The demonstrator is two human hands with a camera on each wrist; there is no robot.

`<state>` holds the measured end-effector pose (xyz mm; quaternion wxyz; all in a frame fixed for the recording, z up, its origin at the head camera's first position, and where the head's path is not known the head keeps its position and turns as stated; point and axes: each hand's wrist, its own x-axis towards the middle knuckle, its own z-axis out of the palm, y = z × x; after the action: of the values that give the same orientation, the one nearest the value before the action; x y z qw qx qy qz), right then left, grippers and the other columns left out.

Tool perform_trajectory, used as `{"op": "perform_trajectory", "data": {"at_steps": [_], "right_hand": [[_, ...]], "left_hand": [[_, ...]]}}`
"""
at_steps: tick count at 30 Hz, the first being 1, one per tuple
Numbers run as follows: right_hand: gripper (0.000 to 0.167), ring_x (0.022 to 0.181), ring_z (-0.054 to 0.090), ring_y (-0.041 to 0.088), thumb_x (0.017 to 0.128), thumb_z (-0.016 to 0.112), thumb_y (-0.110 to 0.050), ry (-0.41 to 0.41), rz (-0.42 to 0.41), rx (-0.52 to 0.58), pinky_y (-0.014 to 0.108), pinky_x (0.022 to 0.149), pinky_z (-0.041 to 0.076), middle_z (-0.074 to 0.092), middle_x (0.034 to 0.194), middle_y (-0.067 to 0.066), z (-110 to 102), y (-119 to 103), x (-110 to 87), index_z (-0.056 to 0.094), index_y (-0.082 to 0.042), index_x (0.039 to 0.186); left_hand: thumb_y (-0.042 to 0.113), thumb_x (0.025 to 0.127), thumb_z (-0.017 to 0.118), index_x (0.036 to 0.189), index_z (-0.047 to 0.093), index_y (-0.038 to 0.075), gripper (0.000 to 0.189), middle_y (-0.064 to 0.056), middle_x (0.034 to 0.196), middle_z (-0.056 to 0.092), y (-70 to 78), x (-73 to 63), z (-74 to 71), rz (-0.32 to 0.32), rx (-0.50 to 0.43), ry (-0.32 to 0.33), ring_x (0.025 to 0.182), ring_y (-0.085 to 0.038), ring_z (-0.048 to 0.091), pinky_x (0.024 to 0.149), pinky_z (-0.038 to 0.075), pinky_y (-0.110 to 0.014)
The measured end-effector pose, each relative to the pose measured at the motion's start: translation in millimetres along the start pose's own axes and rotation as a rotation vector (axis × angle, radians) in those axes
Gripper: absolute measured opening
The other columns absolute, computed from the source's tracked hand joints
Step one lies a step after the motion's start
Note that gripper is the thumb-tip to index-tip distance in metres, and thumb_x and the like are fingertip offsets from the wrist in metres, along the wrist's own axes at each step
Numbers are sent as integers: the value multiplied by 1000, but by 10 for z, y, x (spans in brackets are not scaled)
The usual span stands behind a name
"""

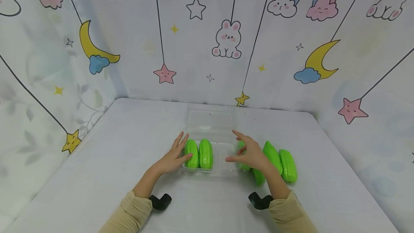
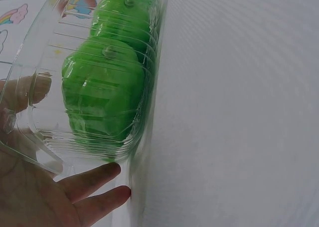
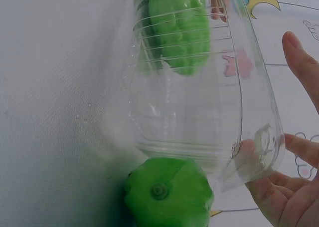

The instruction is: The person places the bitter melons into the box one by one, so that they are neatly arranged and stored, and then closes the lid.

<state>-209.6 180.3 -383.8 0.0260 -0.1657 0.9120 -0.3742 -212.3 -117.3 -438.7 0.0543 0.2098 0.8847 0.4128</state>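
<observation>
A clear plastic clamshell box [image 1: 224, 172] stands with its lid folded back, the hollow side facing up. Two long, bright green, ribbed vegetables, one at the left [image 1: 191, 155] and one beside it [image 1: 206, 154], lie parallel in its left half. My left hand [image 1: 171, 159], fingers spread, is at the box's left end; in the left wrist view its thumb shows through the clear wall. My right hand [image 1: 252, 155] is at the right end with thumb and fingers apart. In the right wrist view, fingertips [image 3: 294, 146] are right at the box's corner. Neither hand grips anything.
Several more green vegetables [image 1: 288, 166] lie right of the box, some partly hidden behind my right hand; one [image 3: 169, 192] sits close by the box's end. The lid [image 1: 211, 118] lies flat behind. A patterned cloth backdrop [image 1: 200, 53] rises at the table's [image 1: 129, 125] far edge.
</observation>
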Motion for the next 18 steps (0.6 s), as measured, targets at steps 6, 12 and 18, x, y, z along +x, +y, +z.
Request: {"op": "perform_trajectory", "data": {"at_steps": [6,12,18], "right_hand": [[99,76,59,13,62,83,-41,9,15,35,31,69,48,45,131,14,-72,55,-27,31,-23,144],[98,76,59,14,63,82,-40,8,9,32,31,68,48,44,132,18,-141,116,-47,30,-20,144],[97,76,59,14,64,82,-39,27,10,10,30,66,48,44,131,19,-198,178,-79,30,-19,144]], "left_hand": [[35,95,48,148,4,11,73,-14,151,-10,3,5,9,17,2,8,136,-39,7,100,21,-61],[38,95,47,148,3,12,74,-13,151,-11,5,-3,-1,15,3,-2,136,-38,6,100,21,-61],[38,95,47,148,2,13,74,-12,151,-11,-1,-3,1,9,-2,-5,136,-38,6,100,21,-60]]}}
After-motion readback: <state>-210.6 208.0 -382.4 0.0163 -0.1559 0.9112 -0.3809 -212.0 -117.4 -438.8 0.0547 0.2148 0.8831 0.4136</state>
